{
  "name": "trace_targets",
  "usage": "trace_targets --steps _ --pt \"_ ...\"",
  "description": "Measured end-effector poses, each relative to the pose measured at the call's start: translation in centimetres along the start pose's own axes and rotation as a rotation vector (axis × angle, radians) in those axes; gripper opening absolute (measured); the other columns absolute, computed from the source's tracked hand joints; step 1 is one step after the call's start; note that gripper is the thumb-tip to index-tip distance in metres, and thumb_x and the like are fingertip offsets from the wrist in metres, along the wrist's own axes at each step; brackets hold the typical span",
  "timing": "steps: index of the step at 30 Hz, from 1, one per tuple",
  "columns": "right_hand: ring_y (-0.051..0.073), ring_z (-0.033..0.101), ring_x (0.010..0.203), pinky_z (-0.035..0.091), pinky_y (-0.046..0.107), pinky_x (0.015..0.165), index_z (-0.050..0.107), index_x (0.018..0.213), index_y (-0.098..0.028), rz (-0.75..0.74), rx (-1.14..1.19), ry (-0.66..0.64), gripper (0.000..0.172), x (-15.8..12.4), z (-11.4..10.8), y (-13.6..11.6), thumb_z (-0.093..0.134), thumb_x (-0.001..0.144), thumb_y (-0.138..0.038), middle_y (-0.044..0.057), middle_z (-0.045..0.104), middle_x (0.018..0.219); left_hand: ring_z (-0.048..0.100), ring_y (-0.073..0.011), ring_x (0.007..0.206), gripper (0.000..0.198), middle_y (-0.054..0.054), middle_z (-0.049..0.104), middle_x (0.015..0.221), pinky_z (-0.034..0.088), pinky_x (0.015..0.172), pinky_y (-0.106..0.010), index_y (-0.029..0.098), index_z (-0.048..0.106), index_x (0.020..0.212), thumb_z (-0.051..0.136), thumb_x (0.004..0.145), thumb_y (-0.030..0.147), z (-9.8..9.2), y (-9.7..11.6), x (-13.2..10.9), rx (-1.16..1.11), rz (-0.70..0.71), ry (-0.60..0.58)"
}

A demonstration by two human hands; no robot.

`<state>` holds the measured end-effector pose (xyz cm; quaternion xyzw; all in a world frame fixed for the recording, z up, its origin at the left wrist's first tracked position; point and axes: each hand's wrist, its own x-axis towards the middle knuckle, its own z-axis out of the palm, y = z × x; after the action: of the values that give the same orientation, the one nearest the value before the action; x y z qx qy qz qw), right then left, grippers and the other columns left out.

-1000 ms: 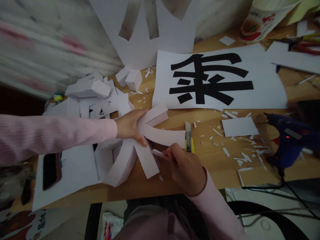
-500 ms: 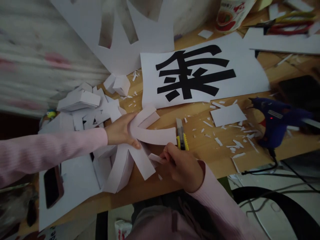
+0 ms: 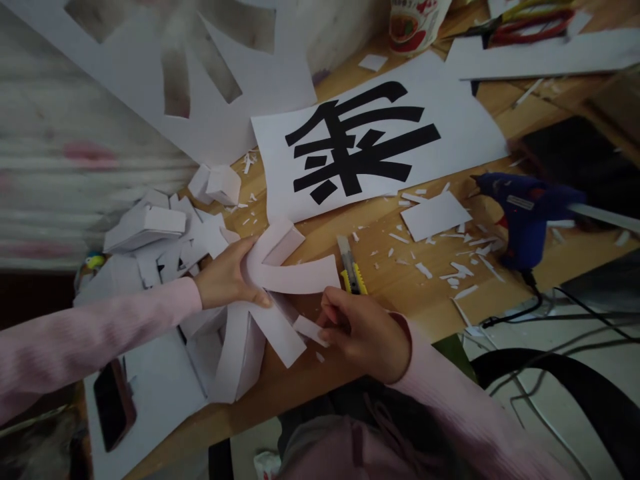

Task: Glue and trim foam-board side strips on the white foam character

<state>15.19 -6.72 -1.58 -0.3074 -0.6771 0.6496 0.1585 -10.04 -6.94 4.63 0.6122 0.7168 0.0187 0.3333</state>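
My left hand [image 3: 233, 277] grips a white three-dimensional foam-board character [image 3: 300, 273] with several curved arms, the thumb lying across its middle. Between the pinched fingers of my right hand [image 3: 363, 330] is a small white strip of board [image 3: 310, 329], close beside one of the character's lower arms. Whether the strip touches that arm I cannot tell. Just beyond my right hand lies a yellow utility knife [image 3: 353, 269], its blade pointing away. A printed sheet with a black character [image 3: 345, 147] lies flat behind the work.
On the right stands a blue glue gun [image 3: 527, 210] with a cord. White scraps [image 3: 455, 270] and a small white card [image 3: 436, 215] lie near it. Folded board pieces [image 3: 150, 227] and a phone [image 3: 114, 403] are at left. Red-handled pliers [image 3: 533, 27] lie at the back right.
The whole view has shifted and turned slightly, moving the printed sheet and glue gun leftward. More of the strip shows in my right hand; both hands keep their grips.
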Motion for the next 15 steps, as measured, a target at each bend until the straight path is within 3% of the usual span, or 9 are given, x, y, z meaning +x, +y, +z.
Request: trace_targets --steps 9,15 --pt "0.011 0.05 0.058 0.032 0.021 0.052 0.03 0.065 -0.022 0.098 0.273 0.056 0.03 -1.4 1.9 0.5 0.052 0.069 -0.003 -0.005 0.054 0.064 0.046 -0.0361 0.124 0.099 -0.01 0.051 0.135 0.035 0.108 -0.054 0.022 0.042 0.131 0.084 0.046 0.05 -0.1 0.1 0.0 -0.013 -0.013 -0.018" --pt "0.011 0.053 0.057 0.038 0.022 0.052 0.032 0.066 -0.023 0.073 0.416 0.028 0.027 -1.0 2.2 0.7 0.051 0.07 -0.003 -0.005 0.053 0.06 0.046 -0.0371 0.125 0.097 -0.009 0.053 0.132 0.036 0.107 -0.054 0.023 0.043 0.13 0.084 0.046 0.051 -0.1 0.1 0.0 -0.004 0.001 -0.009"
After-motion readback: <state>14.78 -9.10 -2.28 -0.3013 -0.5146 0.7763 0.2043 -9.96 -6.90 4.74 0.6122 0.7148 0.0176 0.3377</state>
